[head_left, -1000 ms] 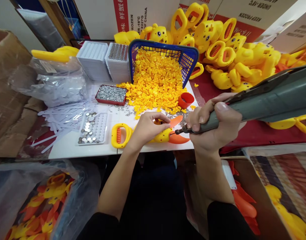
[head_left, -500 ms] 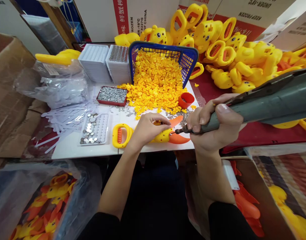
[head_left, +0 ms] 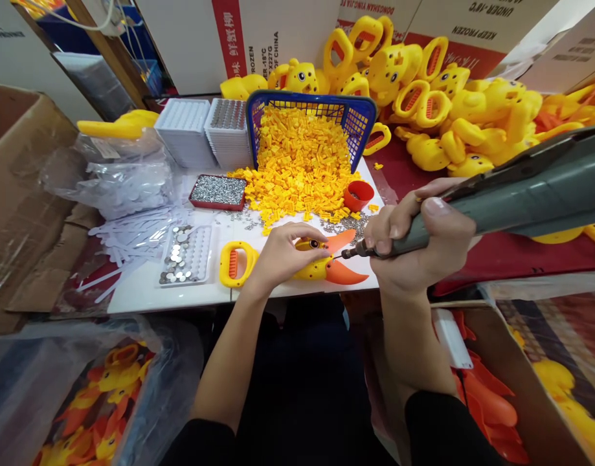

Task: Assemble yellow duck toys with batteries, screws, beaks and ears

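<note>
On the white board lies a yellow plastic duck toy with an orange two-part beak and a loop handle at its left end. My left hand is closed over its middle, thumb and fingers near the duck's eye. My right hand wraps round a grey-green electric screwdriver, held nearly level from the right. The thin bit of the screwdriver meets the duck's head beside the beak. A screw at the tip is too small to make out.
Behind stands a blue basket spilling small yellow parts. Near it are a red tray of screws, a red cup and a white tray of metal discs. Yellow duck toys pile up at back right. Boxes of parts flank my lap.
The view has shifted slightly. The screwdriver bit sits closer against the duck's head, and the small shiny piece seen at its tip earlier no longer shows. Both hands keep their grip.
</note>
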Available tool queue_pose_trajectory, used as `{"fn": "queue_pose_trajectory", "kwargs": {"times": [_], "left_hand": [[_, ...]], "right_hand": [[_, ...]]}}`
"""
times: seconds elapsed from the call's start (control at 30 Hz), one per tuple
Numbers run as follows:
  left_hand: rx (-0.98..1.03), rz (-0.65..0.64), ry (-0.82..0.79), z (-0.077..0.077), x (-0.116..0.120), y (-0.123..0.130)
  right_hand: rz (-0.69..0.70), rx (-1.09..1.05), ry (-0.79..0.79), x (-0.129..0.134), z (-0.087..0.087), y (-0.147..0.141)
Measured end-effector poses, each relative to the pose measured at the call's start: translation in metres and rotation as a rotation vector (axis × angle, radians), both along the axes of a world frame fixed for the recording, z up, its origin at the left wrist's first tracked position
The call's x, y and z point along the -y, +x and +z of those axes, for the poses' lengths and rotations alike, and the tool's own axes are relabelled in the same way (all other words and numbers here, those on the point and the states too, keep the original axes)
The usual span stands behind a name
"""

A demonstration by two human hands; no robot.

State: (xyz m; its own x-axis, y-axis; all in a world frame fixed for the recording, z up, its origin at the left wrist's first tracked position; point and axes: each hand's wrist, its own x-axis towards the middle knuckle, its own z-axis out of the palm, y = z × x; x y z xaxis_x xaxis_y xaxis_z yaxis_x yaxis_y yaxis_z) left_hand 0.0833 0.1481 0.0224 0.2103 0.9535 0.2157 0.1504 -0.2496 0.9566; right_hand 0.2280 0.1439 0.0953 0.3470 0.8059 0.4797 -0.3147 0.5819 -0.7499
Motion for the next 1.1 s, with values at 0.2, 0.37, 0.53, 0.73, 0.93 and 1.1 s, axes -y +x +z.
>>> {"fn": "queue_pose_trajectory", "kwargs": {"times": [0.2,0.37,0.53,0.73,0.93,1.1], "left_hand": [[-0.016,-0.042,0.014,0.002,-0.002,-0.003],[0.039,0.003,0.015,0.000,-0.002,-0.001],[0.073,0.018,0.002,-0.001,-0.002,0.000],[0.061,0.014,0.021,-0.001,-0.001,0.000],[0.051,0.043,0.049,-0.002,0.000,0.000],[0.013,0.018,0.119,-0.004,0.002,-0.002]], "right_hand": [[-0.082,-0.069,0.026,-0.011,0.011,-0.004],[-0.071,-0.101,0.020,-0.018,0.012,-0.016],[-0.066,-0.061,0.029,-0.016,0.009,-0.022],[-0.080,0.005,0.027,-0.012,0.008,-0.021],[-0.101,0.075,0.028,-0.010,0.007,-0.022],[-0.111,0.053,0.011,-0.010,0.007,-0.027]]}}
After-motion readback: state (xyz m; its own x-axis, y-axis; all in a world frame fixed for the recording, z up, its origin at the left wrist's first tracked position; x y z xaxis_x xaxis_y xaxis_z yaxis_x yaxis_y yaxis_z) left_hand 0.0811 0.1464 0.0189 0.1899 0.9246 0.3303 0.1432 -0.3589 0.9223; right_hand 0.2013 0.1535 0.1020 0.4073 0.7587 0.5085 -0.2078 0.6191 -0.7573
